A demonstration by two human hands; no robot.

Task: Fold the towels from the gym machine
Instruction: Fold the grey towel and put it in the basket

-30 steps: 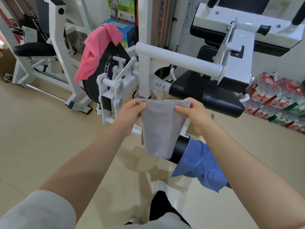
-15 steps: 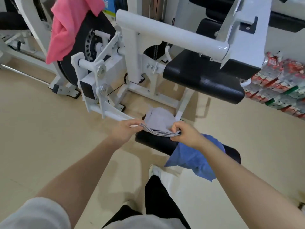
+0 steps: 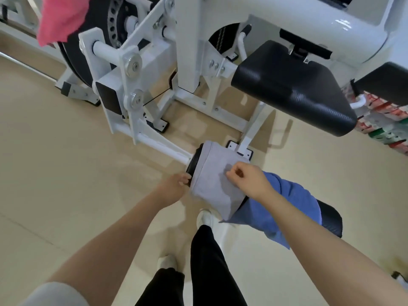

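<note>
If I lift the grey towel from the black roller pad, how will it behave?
Probably floppy: the grey towel bends over the black roller pad and its corner hangs down. Likely light, being thin. It may unfold, since nothing pins its folded layers.

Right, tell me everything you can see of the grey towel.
The grey towel is plain, soft-looking cloth, folded into a compact rectangle with a stitched hem along its left edge. It lies draped over the black roller pad low on the machine, its near corner hanging off. The left hand touches its left edge; the right hand rests on top, fingers loosely curled. Its right side lies against the blue towel on the same pad.
</note>
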